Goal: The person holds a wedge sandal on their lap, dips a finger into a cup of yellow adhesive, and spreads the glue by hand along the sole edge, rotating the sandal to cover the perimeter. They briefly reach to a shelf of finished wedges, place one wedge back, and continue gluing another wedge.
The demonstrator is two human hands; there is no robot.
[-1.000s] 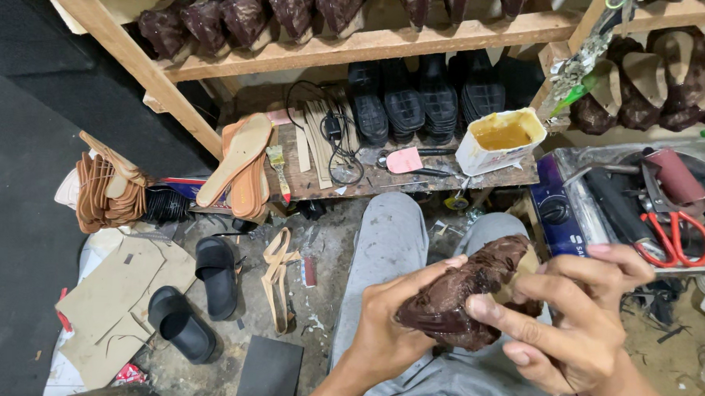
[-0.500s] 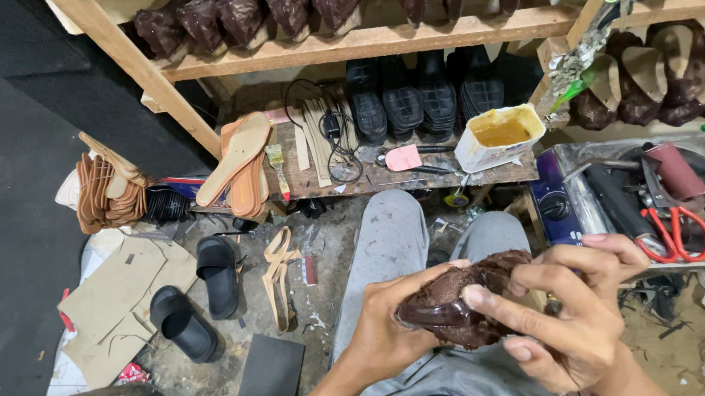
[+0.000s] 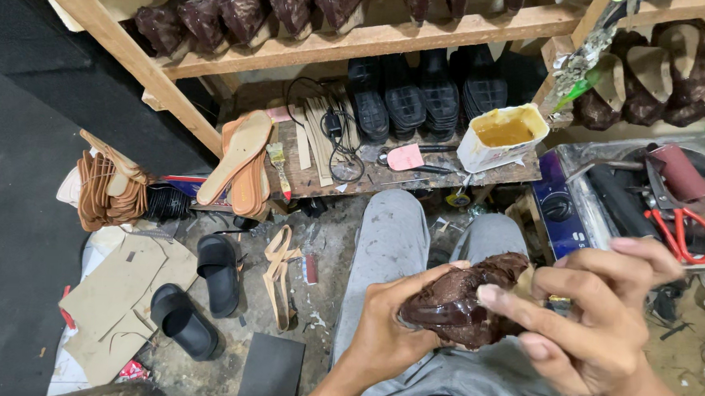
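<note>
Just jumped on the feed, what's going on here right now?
A seated person holds a dark brown glossy shoe upper over their lap with both hands. The left hand cups it from below, and the right hand presses fingers across its top. Ahead, a low wooden bench carries tan insoles, a brush, cables and an open tub of yellow glue. Black sandals lie on the floor, and red-handled scissors sit to the right.

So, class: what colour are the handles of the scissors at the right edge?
Red. The scissors show in the head view, lying in the tray beyond the right hand.
</note>
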